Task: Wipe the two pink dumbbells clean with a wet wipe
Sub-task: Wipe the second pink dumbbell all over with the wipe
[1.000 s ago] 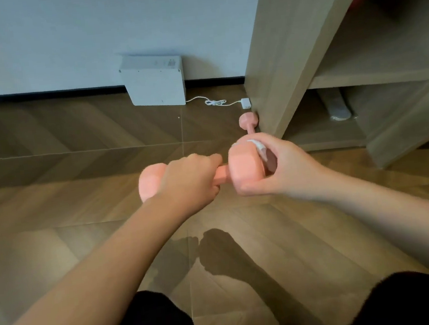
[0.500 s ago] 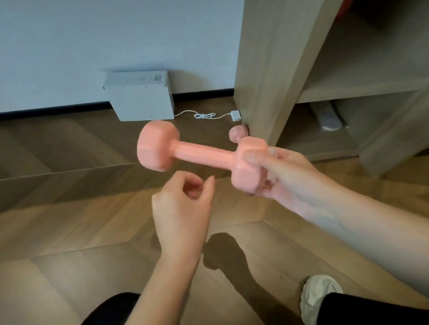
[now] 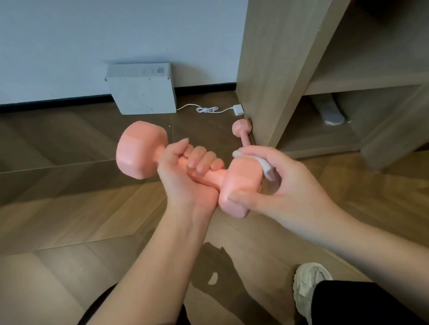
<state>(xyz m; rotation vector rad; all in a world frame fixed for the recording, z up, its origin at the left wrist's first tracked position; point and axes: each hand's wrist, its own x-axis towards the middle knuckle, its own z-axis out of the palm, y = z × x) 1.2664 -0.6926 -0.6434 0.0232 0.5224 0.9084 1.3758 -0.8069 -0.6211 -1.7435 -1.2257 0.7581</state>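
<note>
I hold one pink dumbbell [image 3: 140, 150] in the air above the floor, tilted with its left head higher. My left hand [image 3: 186, 173] grips its handle from below, palm up, fingers curled over the bar. My right hand [image 3: 276, 182] wraps the right head and presses a white wet wipe [image 3: 264, 163] against its end face, thumb on the near side. A second pink dumbbell [image 3: 241, 130] lies on the floor behind, beside the wooden cabinet, partly hidden by my right hand.
A wooden shelf cabinet [image 3: 272, 63] stands at right, with something grey [image 3: 331, 113] in its bottom shelf. A grey box [image 3: 142, 90] leans on the wall with a white cable and plug [image 3: 238, 109]. Below are my dark-trousered knees and a pale shoe [image 3: 310, 287] on wood flooring.
My left hand let go of the handle half a second ago while the right hand turned the dumbbell. It now grips the handle again, from underneath with the palm up.
</note>
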